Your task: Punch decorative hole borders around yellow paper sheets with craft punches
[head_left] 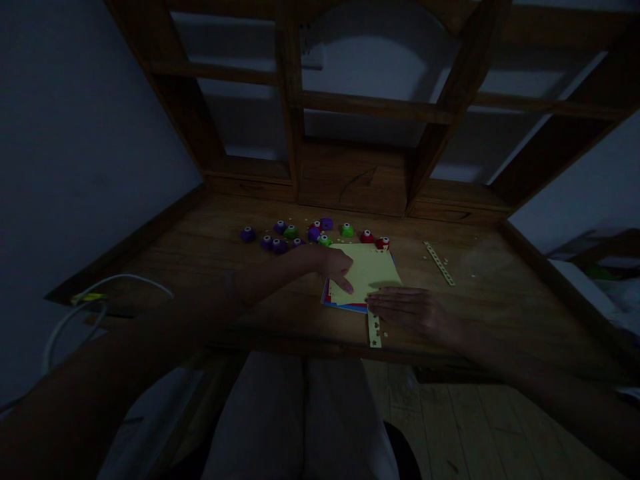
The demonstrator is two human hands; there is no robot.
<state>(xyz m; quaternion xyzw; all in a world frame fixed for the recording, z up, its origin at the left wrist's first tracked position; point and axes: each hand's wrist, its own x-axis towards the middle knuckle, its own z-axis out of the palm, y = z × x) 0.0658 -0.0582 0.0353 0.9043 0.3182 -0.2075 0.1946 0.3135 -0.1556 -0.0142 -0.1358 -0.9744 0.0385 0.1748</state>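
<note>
My left hand point(337, 263) lies over the left part of a pale yellow sheet of paper point(373, 270). Its fingers are curled in and the thumb points toward the lower right; what they hold, if anything, is hidden. My right hand point(405, 307) rests flat with fingers stretched out across the sheet's lower right edge. From under its fingertips a narrow yellow strip point(374, 330) with punched shapes extends toward the desk's front edge. Red and blue sheets point(350, 307) show beneath the yellow one. Small punched holes run along the yellow sheet's top and left edges.
Several small craft punches with eye-like tops, a purple one point(247, 234), a green one point(347, 230) and a red one point(367, 237) among them, stand behind the paper. Another punched strip point(439, 263) lies right, near paper bits. Wooden shelving point(355, 177) rises behind. A white cable point(125, 277) lies left.
</note>
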